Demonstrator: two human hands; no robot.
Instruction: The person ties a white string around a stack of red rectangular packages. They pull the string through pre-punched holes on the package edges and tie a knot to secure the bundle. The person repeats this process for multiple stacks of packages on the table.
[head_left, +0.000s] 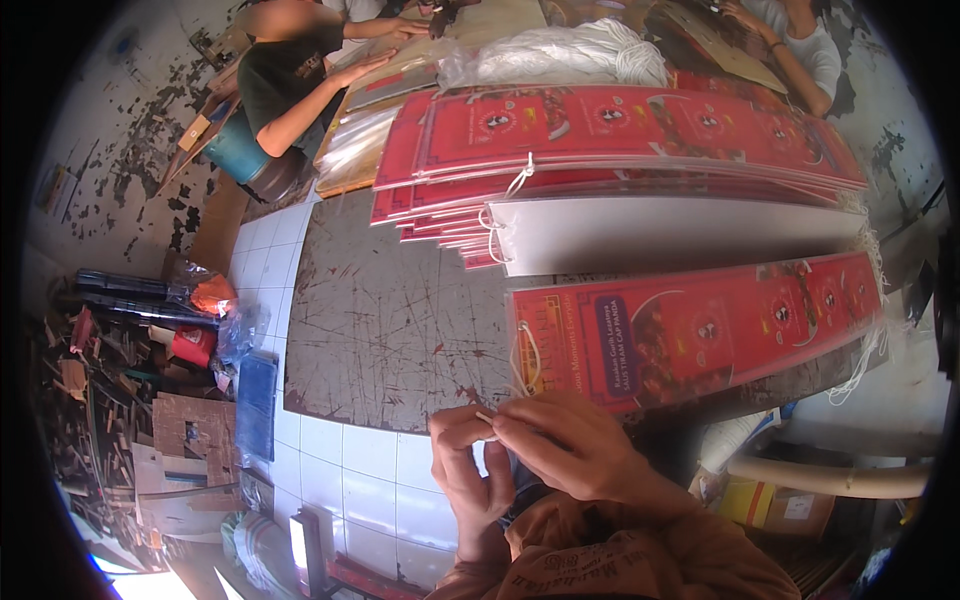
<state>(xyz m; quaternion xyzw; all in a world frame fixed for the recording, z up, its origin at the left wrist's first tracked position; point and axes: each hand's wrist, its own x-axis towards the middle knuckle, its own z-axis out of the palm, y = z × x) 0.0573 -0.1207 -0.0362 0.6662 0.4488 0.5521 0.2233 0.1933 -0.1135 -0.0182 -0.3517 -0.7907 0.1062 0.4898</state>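
Lettered shirt (625, 560) nearest, left hand (464, 455) and right hand (568, 440) pinch a pale strand (486, 418) near printed banner (715, 335).

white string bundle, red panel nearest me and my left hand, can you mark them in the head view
White string bundle (598, 54): head view, middle of its strands.
Red panel nearest you (712, 330): head view, its printed face.
Left hand (464, 466): head view, middle of the hand.

A brown cloth top (590, 545), creased into soft folds, bears dark printed lettering (578, 572) across its front; its matching brown sleeves (725, 550) stop short of the bare left hand (466, 460) and bare right hand (568, 442).
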